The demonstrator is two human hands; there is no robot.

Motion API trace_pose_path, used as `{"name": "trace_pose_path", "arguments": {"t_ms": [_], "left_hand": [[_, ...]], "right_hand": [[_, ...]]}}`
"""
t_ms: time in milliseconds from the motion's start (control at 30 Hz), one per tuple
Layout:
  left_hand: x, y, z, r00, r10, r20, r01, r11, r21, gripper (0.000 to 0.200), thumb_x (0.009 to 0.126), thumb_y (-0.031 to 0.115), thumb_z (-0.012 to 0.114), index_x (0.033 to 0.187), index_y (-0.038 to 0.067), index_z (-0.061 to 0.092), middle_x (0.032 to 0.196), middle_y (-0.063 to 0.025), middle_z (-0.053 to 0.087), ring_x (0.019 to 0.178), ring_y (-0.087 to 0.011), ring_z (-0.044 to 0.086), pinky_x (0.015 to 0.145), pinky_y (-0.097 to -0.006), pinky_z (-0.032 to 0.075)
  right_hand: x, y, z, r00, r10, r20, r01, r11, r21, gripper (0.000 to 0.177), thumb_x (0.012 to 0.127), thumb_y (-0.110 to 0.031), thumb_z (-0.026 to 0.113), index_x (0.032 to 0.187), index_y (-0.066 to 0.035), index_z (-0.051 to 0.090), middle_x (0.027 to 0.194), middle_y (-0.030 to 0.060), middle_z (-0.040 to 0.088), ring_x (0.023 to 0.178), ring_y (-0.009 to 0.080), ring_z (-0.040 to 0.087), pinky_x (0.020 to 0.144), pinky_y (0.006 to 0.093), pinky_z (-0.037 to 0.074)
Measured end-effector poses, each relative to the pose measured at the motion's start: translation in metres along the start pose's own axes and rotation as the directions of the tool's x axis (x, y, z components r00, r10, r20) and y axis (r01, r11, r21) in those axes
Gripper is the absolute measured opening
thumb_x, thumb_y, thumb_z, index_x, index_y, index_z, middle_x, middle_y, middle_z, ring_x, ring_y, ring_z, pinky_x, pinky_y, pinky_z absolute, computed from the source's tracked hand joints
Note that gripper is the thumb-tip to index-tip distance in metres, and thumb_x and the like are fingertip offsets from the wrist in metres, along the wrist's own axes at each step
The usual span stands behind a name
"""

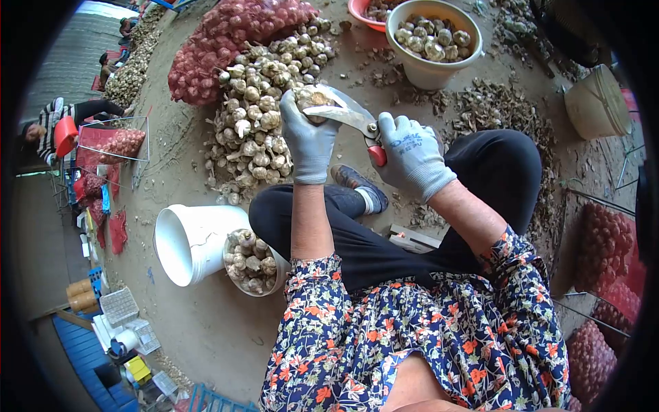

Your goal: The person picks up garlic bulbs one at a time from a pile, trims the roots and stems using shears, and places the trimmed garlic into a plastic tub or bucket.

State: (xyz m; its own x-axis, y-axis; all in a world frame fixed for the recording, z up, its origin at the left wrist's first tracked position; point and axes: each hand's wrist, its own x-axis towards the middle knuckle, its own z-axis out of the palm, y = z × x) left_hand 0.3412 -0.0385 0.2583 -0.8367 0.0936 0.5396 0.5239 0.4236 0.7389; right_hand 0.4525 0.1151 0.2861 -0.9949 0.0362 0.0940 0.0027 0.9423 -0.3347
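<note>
- Here, the left hand (309, 141), gloved, is clenched round a garlic bulb (312, 98), held up over the near edge of the garlic pile (257, 130) on the ground
- The right hand (412, 156), gloved, grips red-handled shears (353, 118); their blades meet the bulb
- A red net sack (226, 41) lies touching the pile's far side
- A pale bowl (431, 70) of garlic stands on the ground beyond the hands
- A white bucket (189, 244) lies tipped beside the left knee
</note>
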Motion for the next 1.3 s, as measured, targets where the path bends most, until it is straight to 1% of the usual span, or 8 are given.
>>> {"name": "trace_pose_path", "arguments": {"t_ms": [267, 567, 667, 867, 933, 1133, 1233, 1300], "left_hand": [[-0.002, -0.012, 0.001, 0.996, 0.091, -0.012, -0.09, 0.995, 0.03, 0.073, 0.058, 0.021, 0.087, 0.115, 0.001, 0.046, 0.101, -0.0159, 0.059, 0.09, -0.0291, 0.062, 0.081, -0.0381, 0.05], [-0.004, -0.014, -0.006, 0.986, -0.148, 0.073, 0.15, 0.988, -0.029, 0.063, 0.063, 0.02, 0.085, 0.11, 0.002, 0.047, 0.096, -0.0136, 0.061, 0.086, -0.0249, 0.063, 0.079, -0.0358, 0.052], [-0.008, -0.023, -0.008, 0.995, -0.087, 0.051, 0.081, 0.991, 0.11, 0.061, 0.066, 0.021, 0.084, 0.11, 0.002, 0.047, 0.097, -0.0145, 0.062, 0.086, -0.025, 0.064, 0.079, -0.0356, 0.052], [-0.019, -0.041, -0.006, 0.987, -0.058, 0.148, 0.073, 0.992, -0.099, 0.064, 0.065, 0.016, 0.082, 0.117, 0.001, 0.046, 0.101, -0.0156, 0.062, 0.091, -0.0274, 0.064, 0.079, -0.0378, 0.052], [-0.017, -0.02, -0.015, 0.979, 0.13, 0.158, -0.155, 0.974, 0.163, 0.067, 0.063, 0.014, 0.082, 0.119, 0.001, 0.046, 0.101, -0.0166, 0.062, 0.093, -0.0291, 0.064, 0.08, -0.0386, 0.052], [-0.021, -0.024, -0.007, 0.969, -0.025, 0.245, 0.013, 0.999, 0.051, 0.069, 0.06, 0.014, 0.084, 0.116, 0.002, 0.046, 0.098, -0.0176, 0.059, 0.089, -0.0336, 0.062, 0.077, -0.0397, 0.052], [-0.022, -0.022, -0.002, 0.969, -0.113, 0.221, 0.09, 0.99, 0.109, 0.071, 0.059, 0.017, 0.085, 0.116, 0.001, 0.046, 0.097, -0.0156, 0.062, 0.087, -0.0253, 0.064, 0.078, -0.0355, 0.053], [-0.019, -0.025, -0.003, 0.95, -0.151, 0.275, 0.125, 0.986, 0.109, 0.067, 0.06, 0.019, 0.085, 0.113, 0.002, 0.048, 0.102, -0.0176, 0.059, 0.091, -0.0328, 0.062, 0.081, -0.0396, 0.051]], "right_hand": [[0.006, 0.011, 0.011, 0.988, -0.074, 0.135, 0.062, 0.994, 0.093, 0.031, 0.085, -0.027, 0.06, 0.095, -0.001, 0.048, 0.081, 0.0195, 0.061, 0.073, 0.0363, 0.063, 0.066, 0.0452, 0.049], [0.011, 0.011, 0.052, 0.986, 0.073, 0.15, -0.122, 0.928, 0.352, 0.025, 0.086, -0.02, 0.058, 0.095, -0.001, 0.045, 0.076, 0.0205, 0.062, 0.072, 0.0406, 0.063, 0.063, 0.0475, 0.049], [0.005, 0.012, 0.041, 1.0, 0.023, 0.012, -0.026, 0.963, 0.268, 0.026, 0.084, -0.021, 0.059, 0.097, -0.002, 0.046, 0.083, 0.0196, 0.06, 0.079, 0.0381, 0.063, 0.068, 0.0464, 0.049], [0.005, 0.014, 0.042, 0.997, -0.076, 0.012, 0.076, 0.997, 0.016, 0.051, 0.076, -0.047, 0.066, 0.099, -0.004, 0.051, 0.085, 0.0151, 0.061, 0.079, 0.0313, 0.063, 0.068, 0.0435, 0.045], [0.003, 0.017, 0.044, 0.993, -0.065, 0.099, 0.059, 0.996, 0.06, 0.044, 0.079, -0.041, 0.063, 0.098, -0.003, 0.051, 0.086, 0.0164, 0.062, 0.079, 0.0314, 0.064, 0.068, 0.0432, 0.046], [-0.008, 0.02, 0.048, 0.971, 0.01, 0.237, -0.045, 0.989, 0.144, 0.035, 0.084, -0.031, 0.059, 0.096, 0.0, 0.049, 0.08, 0.0219, 0.064, 0.074, 0.0373, 0.066, 0.065, 0.0479, 0.051], [-0.006, 0.025, 0.061, 0.964, 0.122, 0.237, -0.182, 0.952, 0.247, 0.031, 0.084, -0.027, 0.059, 0.096, 0.0, 0.047, 0.078, 0.0222, 0.064, 0.074, 0.0407, 0.065, 0.067, 0.049, 0.051], [-0.009, 0.03, 0.063, 0.972, 0.129, 0.197, -0.18, 0.948, 0.264, 0.031, 0.083, -0.025, 0.059, 0.096, 0.0, 0.046, 0.079, 0.0228, 0.064, 0.075, 0.0416, 0.064, 0.068, 0.0489, 0.051]]}}
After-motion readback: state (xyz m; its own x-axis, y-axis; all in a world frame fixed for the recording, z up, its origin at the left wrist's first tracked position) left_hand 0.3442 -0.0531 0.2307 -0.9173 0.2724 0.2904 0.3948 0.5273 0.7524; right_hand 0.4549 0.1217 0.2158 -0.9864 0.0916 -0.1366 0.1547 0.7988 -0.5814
